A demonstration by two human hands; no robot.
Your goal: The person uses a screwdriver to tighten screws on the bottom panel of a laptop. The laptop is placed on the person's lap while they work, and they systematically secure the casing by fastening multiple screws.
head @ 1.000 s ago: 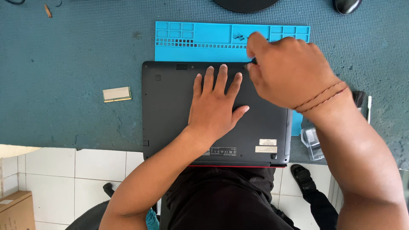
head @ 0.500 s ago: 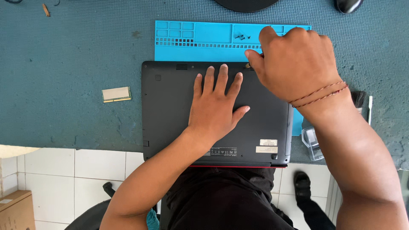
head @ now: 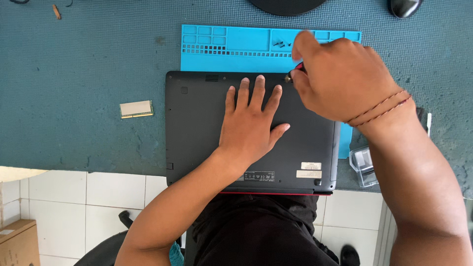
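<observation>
A dark grey laptop lies upside down on a teal table mat, its bottom panel facing up. My left hand rests flat on the panel, fingers spread. My right hand is closed around a small screwdriver with a red handle, whose tip meets the laptop's far edge near the middle. Most of the tool is hidden inside the fist. A few small screws lie in a compartment of the blue silicone work mat just beyond the laptop.
A small memory module lies left of the laptop. A clear plastic box sits at the laptop's right front corner. A dark round base and a mouse are at the far edge. White floor tiles and a cardboard box show below.
My right hand has shifted slightly right and away along the laptop's far edge with the screwdriver. My left hand has stayed flat on the panel.
</observation>
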